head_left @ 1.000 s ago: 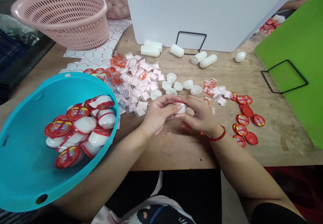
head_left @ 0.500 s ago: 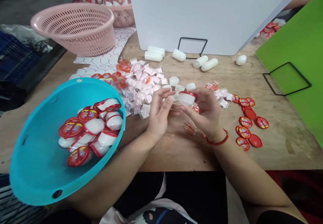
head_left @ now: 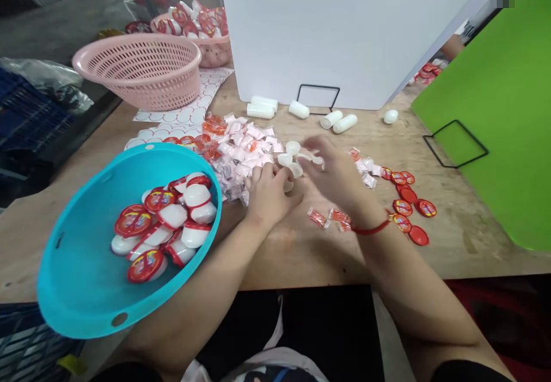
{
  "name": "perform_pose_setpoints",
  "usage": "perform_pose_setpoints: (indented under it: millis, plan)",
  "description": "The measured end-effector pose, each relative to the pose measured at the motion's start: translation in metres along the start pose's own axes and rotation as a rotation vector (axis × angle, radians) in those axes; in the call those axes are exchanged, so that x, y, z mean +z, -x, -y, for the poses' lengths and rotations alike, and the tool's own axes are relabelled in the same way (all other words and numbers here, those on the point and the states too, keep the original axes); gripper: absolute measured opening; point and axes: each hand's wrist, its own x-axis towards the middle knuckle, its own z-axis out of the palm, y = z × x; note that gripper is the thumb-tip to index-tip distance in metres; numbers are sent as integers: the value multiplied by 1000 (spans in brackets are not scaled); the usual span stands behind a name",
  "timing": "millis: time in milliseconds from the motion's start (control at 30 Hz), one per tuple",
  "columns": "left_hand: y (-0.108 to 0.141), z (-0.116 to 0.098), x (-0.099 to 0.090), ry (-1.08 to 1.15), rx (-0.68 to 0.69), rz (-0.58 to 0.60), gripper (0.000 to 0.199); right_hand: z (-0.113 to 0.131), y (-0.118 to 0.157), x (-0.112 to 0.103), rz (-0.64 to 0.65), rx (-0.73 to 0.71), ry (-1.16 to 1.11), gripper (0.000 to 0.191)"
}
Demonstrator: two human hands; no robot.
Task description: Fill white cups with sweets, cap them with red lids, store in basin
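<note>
My left hand (head_left: 270, 195) rests palm down beside the pile of small wrapped packets (head_left: 241, 146), its fingers curled around a small white cup (head_left: 288, 186) that is partly hidden. My right hand (head_left: 333, 169) is blurred by motion, thumb and fingers apart, over more small white cups (head_left: 293, 147). Below it several orange-red packets (head_left: 317, 217) lie on the wood. Red printed lids (head_left: 426, 208) are scattered to the right. On the left, a turquoise basket (head_left: 77, 267) holds several white cups closed with red lids (head_left: 160, 199).
A pink basket (head_left: 142, 92) stands at the back left on printed sheets (head_left: 210, 86). White cylinders (head_left: 260, 110) and a white egg-shaped piece (head_left: 391, 116) lie before a white panel (head_left: 301, 31). A green panel (head_left: 495, 112) with a wire stand (head_left: 456, 143) borders the right.
The red-lidded cup has left my hands, and one more sits at the right of the turquoise basket. My left hand has lowered to the cups; my right hand has turned over them.
</note>
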Motion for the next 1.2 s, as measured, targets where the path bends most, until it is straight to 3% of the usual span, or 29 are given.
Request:
perform_pose_setpoints:
  millis: [100, 200, 367, 433, 500, 567, 667, 767, 867, 967, 1067, 1133, 1200]
  plan:
    - [1, 10, 2, -144, 59, -47, 18, -71, 10, -31, 270, 305, 247, 21]
    - [2, 14, 7, -206, 89, -84, 4, -104, 26, -42, 407, 368, 319, 19]
    - [2, 12, 11, -145, 137, -133, 4, -83, 42, -5, 257, 135, 389, 25]
    - [4, 9, 12, -21, 197, -175, 2, -72, 42, 4, 254, 110, 394, 16]
    - [8, 6, 13, 181, 274, -222, 2, -72, 40, 1, 223, 120, 322, 10]
    - [11, 3, 16, 392, 304, -243, 3, -86, 34, -14, 99, 156, 218, 9]
    - [15, 0, 22, 606, 226, -176, 4, -124, 18, -35, -104, 340, 212, 13]
    - [15, -2, 29, 812, 127, -59, 15, -161, 1, -37, -12, 547, 230, 10]
    - [12, -4, 31, 1081, 8, 40, 40, -181, -7, -26, 95, 589, 159, 4]
    - [8, -3, 31, 1205, -99, 95, 45, -183, -4, -23, 86, 544, 141, 9]
    - [5, 0, 33, 1161, -101, 106, 46, -164, 7, -29, -91, 466, 52, 12]
    - [4, 2, 35, 1096, -80, 121, 47, -139, 18, -31, -206, 378, -195, 20]
    - [4, 1, 37, 1072, -74, 177, 48, -108, 30, -28, -189, 268, -490, 27]
